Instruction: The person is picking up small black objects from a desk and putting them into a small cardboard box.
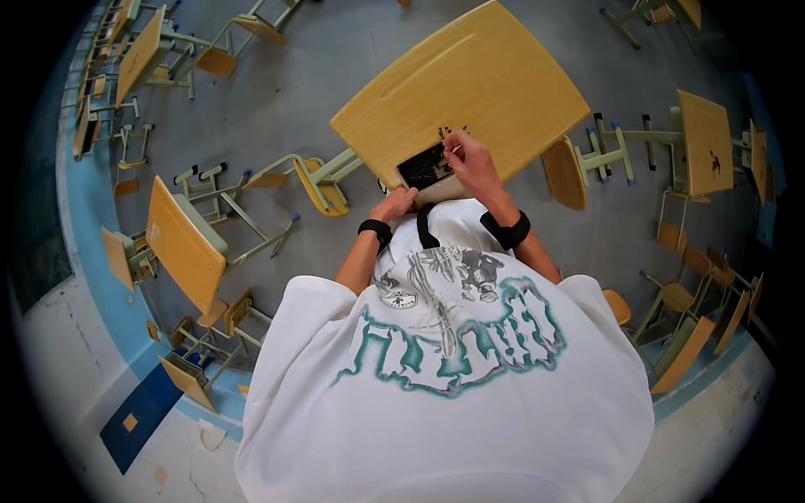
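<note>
Just before me, a shallow box (pixel 422 168) with a dark inside and a pale near side sits at the near edge of a yellow wooden school desk (pixel 478 75). Small dark pieces lie in it, too small to name. My left hand (pixel 396 204) grips its near left corner. Over its right end is my right hand (pixel 471 160), thumb and forefinger pinched together; whether a small piece is between them I cannot tell. A little heap of dark pieces (pixel 451 131) lies on the desktop just beyond the box, partly hidden by my right hand.
Chairs flank the desk, one at the left (pixel 322 185) and one at the right (pixel 565 173). Another desk (pixel 185 242) stands farther left. At the right, a desk (pixel 707 144) bears a dark cluster of small pieces (pixel 716 163). Several more desks and chairs line the walls.
</note>
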Tool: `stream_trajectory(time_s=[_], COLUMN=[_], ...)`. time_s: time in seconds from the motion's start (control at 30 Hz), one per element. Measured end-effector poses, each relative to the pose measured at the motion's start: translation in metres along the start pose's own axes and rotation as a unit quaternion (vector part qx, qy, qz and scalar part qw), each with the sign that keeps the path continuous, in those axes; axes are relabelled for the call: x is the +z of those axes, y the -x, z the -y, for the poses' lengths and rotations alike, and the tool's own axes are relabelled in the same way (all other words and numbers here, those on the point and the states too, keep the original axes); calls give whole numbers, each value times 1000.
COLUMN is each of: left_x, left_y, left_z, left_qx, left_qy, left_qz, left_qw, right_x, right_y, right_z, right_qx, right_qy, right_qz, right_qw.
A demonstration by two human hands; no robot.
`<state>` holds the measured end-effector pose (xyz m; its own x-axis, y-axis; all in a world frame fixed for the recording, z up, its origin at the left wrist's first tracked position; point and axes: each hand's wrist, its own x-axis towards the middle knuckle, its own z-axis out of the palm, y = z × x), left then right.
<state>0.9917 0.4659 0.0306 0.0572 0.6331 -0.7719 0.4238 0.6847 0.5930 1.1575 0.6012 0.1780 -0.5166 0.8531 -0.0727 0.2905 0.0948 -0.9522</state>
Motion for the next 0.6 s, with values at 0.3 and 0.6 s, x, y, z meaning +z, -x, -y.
stream_trajectory(time_s=[0.3,0.6], left_x=[1,-1], left_y=[-4,3], left_z=[5,-3], left_qx=[9,4], left_qy=[-11,-11], left_qz=[15,9], left_qw=[1000,1000], right_x=[-6,-8], right_y=[-4,-6], right_z=[-4,-1], right_qx=[26,8], right_qy=[-32,-57], right_qz=[-14,-49], right_qw=[999,997])
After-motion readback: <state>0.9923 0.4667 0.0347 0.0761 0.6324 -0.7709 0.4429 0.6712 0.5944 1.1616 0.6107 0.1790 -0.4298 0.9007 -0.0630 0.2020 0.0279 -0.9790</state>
